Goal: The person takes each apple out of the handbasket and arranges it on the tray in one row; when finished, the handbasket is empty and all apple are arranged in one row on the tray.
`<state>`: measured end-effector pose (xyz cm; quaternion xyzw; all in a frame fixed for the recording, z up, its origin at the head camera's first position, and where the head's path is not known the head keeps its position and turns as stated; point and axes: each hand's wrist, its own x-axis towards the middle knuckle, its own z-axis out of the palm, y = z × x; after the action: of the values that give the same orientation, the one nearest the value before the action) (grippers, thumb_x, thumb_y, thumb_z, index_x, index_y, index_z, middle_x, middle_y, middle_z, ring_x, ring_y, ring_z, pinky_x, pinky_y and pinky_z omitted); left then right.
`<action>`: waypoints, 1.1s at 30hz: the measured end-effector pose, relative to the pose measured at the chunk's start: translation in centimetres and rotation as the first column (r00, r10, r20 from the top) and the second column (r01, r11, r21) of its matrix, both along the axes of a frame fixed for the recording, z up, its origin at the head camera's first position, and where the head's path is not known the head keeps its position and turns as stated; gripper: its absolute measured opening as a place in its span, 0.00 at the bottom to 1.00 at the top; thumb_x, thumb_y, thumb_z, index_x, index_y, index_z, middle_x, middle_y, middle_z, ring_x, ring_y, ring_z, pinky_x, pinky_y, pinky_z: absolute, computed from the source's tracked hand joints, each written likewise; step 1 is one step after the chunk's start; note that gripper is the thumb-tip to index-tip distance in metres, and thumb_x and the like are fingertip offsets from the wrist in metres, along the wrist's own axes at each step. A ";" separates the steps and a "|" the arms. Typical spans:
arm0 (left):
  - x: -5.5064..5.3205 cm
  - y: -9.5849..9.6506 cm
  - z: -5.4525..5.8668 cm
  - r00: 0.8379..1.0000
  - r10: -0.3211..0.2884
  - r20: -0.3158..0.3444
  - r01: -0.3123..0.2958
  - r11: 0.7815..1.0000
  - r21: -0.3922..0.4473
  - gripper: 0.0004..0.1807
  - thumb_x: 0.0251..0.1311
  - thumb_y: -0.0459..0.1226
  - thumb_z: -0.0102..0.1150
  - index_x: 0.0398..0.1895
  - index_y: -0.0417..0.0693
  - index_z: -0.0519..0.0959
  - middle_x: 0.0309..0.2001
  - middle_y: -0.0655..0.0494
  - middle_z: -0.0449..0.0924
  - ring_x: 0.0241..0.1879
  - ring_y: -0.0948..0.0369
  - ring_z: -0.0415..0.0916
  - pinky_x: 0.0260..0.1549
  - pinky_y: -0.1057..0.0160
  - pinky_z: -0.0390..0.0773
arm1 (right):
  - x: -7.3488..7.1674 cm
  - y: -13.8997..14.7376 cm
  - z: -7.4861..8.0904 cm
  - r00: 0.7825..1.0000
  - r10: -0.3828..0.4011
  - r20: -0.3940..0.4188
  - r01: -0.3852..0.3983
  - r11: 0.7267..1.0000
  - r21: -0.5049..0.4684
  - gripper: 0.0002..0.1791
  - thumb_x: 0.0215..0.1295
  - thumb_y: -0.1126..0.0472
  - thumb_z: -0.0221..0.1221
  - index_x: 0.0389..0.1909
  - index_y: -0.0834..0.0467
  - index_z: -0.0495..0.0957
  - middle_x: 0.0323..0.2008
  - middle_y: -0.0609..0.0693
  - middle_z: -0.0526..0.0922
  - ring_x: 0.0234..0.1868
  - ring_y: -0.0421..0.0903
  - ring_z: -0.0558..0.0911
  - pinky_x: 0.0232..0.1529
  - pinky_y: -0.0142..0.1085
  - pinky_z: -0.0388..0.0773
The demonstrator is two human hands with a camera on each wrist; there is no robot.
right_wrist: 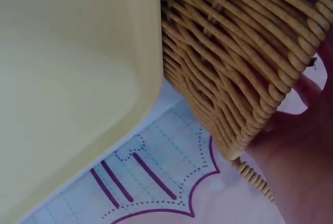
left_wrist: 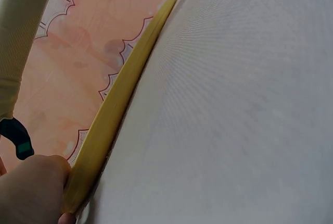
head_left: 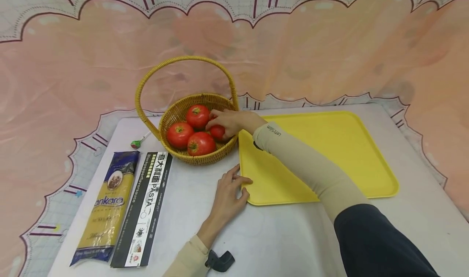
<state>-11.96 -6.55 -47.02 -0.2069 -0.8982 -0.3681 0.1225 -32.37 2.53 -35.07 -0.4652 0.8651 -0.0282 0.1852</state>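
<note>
In the head view, my right hand reaches over the right rim of a round wicker basket and grips a red tomato, its fingers partly covering it. Several other tomatoes lie beside it in the basket. The right wrist view shows the basket's woven side close up; the held tomato is mostly hidden there. My left hand rests at the front left corner of a yellow tray, fingers spread over its rim. In the left wrist view, that hand touches the end of the tray's side wall.
Left of the basket lie a yellow and blue pasta bag and a long black and white pasta box. A small lollipop sits behind them. The basket's tall handle arches above the tomatoes. Patterned cloth hangs behind the white table.
</note>
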 end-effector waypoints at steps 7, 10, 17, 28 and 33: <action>0.1 0.0 0.0 1.000 0.008 0.007 -0.008 1.000 0.000 0.13 0.46 0.29 0.58 0.35 0.54 0.84 0.62 0.45 0.71 0.42 0.57 0.70 0.41 0.58 0.65 | 0.0 0.1 -0.6 1.000 0.008 0.003 -0.008 1.000 -0.030 0.30 0.59 0.54 0.60 0.64 0.49 0.67 0.65 0.56 0.59 0.63 0.54 0.67 0.66 0.50 0.59; 0.1 -0.1 -0.1 1.000 0.010 -0.001 -0.010 1.000 -0.002 0.13 0.46 0.30 0.58 0.34 0.54 0.84 0.61 0.45 0.71 0.43 0.57 0.70 0.42 0.58 0.66 | 0.0 0.1 -0.8 1.000 0.009 -0.004 -0.009 0.999 -0.049 0.30 0.59 0.54 0.60 0.64 0.49 0.68 0.64 0.56 0.59 0.63 0.54 0.66 0.67 0.50 0.58; 0.0 0.0 -0.2 1.000 0.002 0.000 -0.002 1.000 -0.002 0.13 0.47 0.30 0.57 0.35 0.55 0.83 0.62 0.46 0.71 0.43 0.58 0.70 0.42 0.59 0.65 | 0.1 0.5 -1.0 0.999 -0.046 0.014 0.047 0.993 -0.110 0.29 0.57 0.54 0.61 0.62 0.47 0.69 0.64 0.53 0.59 0.62 0.53 0.66 0.66 0.48 0.60; -0.2 0.0 -0.1 0.999 0.008 0.031 -0.008 1.000 -0.003 0.14 0.48 0.30 0.56 0.35 0.56 0.83 0.62 0.48 0.70 0.44 0.59 0.69 0.43 0.59 0.65 | 0.3 0.9 -0.2 0.995 -0.090 0.035 0.094 0.982 -0.162 0.29 0.56 0.54 0.60 0.62 0.47 0.69 0.63 0.52 0.60 0.60 0.50 0.66 0.62 0.44 0.64; -0.1 0.0 0.0 0.999 0.006 0.048 -0.006 1.000 -0.004 0.14 0.48 0.30 0.56 0.35 0.56 0.83 0.63 0.48 0.70 0.44 0.58 0.69 0.44 0.58 0.65 | 0.7 1.3 0.2 0.993 -0.106 0.044 0.112 0.978 -0.173 0.29 0.57 0.53 0.60 0.62 0.47 0.69 0.62 0.52 0.60 0.60 0.50 0.67 0.62 0.44 0.65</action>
<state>-12.06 -6.50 -47.06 -0.1958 -0.9022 -0.3707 0.1017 -31.72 3.83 -34.92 -0.4311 0.8801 -0.1225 0.1566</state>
